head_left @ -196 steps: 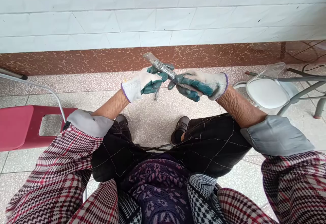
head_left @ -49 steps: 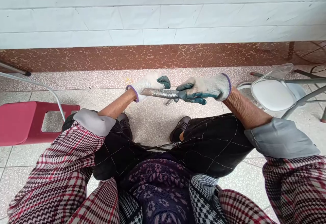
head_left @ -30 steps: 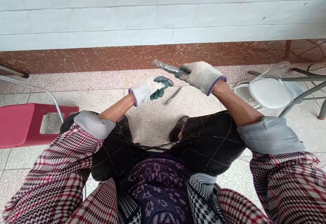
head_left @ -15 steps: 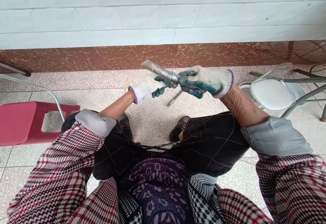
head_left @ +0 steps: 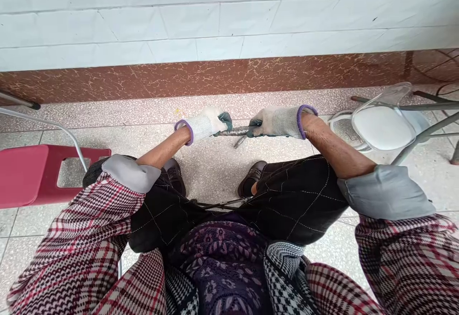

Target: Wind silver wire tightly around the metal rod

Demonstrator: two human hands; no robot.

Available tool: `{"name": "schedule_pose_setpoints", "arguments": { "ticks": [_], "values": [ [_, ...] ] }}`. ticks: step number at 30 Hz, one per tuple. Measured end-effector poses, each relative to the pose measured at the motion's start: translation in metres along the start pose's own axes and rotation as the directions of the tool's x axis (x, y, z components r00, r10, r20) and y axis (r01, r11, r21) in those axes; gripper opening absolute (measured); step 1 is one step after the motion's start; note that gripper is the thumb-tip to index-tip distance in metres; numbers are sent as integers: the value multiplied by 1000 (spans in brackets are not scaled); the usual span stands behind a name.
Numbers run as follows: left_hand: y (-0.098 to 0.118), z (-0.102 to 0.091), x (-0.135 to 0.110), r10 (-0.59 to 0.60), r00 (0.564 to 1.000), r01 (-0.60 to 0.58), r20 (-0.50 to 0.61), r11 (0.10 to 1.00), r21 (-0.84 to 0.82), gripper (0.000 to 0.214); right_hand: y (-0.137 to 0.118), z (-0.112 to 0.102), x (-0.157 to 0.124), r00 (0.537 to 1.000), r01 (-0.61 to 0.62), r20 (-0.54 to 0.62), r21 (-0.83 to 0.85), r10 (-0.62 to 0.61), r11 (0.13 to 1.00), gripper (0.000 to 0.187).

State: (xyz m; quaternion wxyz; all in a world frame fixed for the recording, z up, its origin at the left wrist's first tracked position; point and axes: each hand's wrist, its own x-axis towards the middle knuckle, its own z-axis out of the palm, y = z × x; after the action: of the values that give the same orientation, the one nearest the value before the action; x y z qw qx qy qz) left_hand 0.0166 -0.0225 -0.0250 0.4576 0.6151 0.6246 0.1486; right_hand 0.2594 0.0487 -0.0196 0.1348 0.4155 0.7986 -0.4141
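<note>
Between my hands runs a silver ribbed rod (head_left: 239, 131) that looks like a metal coil or a bar wound with wire; its exact kind is unclear. My left hand (head_left: 214, 120), in a white knit glove with a dark green palm, is closed around its left part. Gloved alike, my right hand (head_left: 269, 121) grips its right part. The rod lies nearly level, and both its ends are mostly hidden by the gloves. Just below it, a second thin silver piece (head_left: 239, 142) shows slanted, partly covered by the rod.
A red plastic stool (head_left: 25, 174) stands at the left. At the right are a small white-seated chair (head_left: 383, 128) and grey metal legs (head_left: 423, 138). A tiled wall (head_left: 222, 18) with a brown skirting (head_left: 201, 78) rises ahead. My shoes (head_left: 251, 176) rest on the speckled floor (head_left: 211, 176).
The rod has come down from a tilt, its left end raised, to nearly level. My left hand has closed over its left part, and my right hand has turned palm down.
</note>
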Motion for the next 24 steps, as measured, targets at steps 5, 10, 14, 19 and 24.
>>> {"name": "schedule_pose_setpoints", "arguments": {
  "ticks": [5, 10, 14, 19, 24],
  "values": [
    [2, -1, -1, -48, 999, 49, 10, 996, -74, 13, -3, -9, -4, 992, -103, -87, -163, 90, 981, 28],
    [15, 4, -11, -36, 999, 46, 40, 958, -281, 28, -34, -4, -1, 969, -145, -233, -265, 83, 953, 26],
    [22, 8, -14, -17, 999, 33, 39, 894, -447, 24, -53, -3, 4, 949, -145, -309, -239, 67, 960, 27],
    [7, 6, -10, -52, 998, 58, 27, 847, -528, 21, -42, -17, -4, 900, -74, -411, 180, 143, 981, 26],
    [-3, 5, -2, -99, 995, 97, 18, 902, -421, 16, -41, -17, -28, 971, 147, -237, 503, -28, 852, 27]
  ]
}}
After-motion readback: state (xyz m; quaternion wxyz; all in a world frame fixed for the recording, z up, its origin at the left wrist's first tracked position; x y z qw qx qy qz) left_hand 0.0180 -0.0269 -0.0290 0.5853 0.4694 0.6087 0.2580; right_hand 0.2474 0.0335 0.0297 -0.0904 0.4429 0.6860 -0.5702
